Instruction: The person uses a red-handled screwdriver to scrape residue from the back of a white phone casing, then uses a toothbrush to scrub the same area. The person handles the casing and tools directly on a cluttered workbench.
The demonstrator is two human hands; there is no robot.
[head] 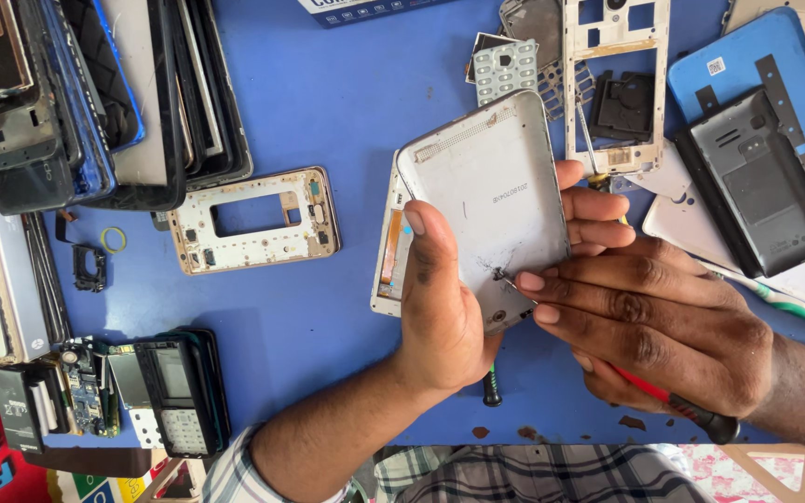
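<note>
Phone back cover (496, 186) cradled in left hand (440, 307), right hand (654, 326) pinching beside

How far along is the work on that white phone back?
Done: the white panel is lifted off the table, in the left hand. In hand: the right hand presses a thin tool tip into a dark scuffed spot by its lower edge. Left: the panel looks seated on its frame; no gap shows.
</note>
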